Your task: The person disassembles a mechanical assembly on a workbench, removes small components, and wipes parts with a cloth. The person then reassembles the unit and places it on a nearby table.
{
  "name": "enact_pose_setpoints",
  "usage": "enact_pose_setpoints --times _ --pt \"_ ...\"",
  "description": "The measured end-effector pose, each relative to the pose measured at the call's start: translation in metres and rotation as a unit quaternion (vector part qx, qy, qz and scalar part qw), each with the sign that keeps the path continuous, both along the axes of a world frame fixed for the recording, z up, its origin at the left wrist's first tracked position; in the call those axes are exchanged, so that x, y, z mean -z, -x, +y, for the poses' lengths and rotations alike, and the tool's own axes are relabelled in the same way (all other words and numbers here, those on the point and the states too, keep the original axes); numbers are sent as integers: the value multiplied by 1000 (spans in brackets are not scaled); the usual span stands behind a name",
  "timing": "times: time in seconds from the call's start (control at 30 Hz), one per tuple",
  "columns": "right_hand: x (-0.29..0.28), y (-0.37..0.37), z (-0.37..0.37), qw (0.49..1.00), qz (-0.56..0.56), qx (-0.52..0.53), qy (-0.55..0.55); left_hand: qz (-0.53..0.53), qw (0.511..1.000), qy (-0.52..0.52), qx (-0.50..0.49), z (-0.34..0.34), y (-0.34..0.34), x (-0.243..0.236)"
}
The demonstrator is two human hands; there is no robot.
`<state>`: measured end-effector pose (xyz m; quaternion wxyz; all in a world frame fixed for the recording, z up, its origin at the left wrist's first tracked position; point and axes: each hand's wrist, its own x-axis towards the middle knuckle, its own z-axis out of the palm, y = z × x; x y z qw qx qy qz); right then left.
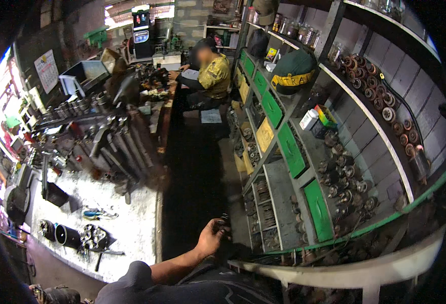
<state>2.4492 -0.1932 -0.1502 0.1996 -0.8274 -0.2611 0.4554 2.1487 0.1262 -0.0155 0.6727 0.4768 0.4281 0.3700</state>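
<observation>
My left hand is held out over the dark gap between the workbench and the shelves. Its fingers are curled closed around a small dark thing with a few bright ridges, too dim to name. My right hand does not show. On the white-topped workbench to the left lie a dark metal cylinder housing, a cast metal end piece and a smaller round part. Beside them rest blue-handled pliers and a screwdriver.
Farther along the bench stand many hand tools and sockets. A person in a yellow patterned top sits at the far end. Along the right run shelves with green drawers, a dark cap and rows of round metal parts.
</observation>
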Motion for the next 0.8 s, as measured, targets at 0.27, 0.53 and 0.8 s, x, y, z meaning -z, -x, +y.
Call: enact_pose_setpoints --times 0.27,0.53,0.8 --pt "-23 -42 115 985 -27 168 12 -26 994 59 86 167 -95 5" --pt "-47 -52 282 983 -23 182 18 -22 999 -41 10 347 -116 16" --pt "-42 -62 417 990 -5 137 10 -89 979 53 -173 483 -106 56"
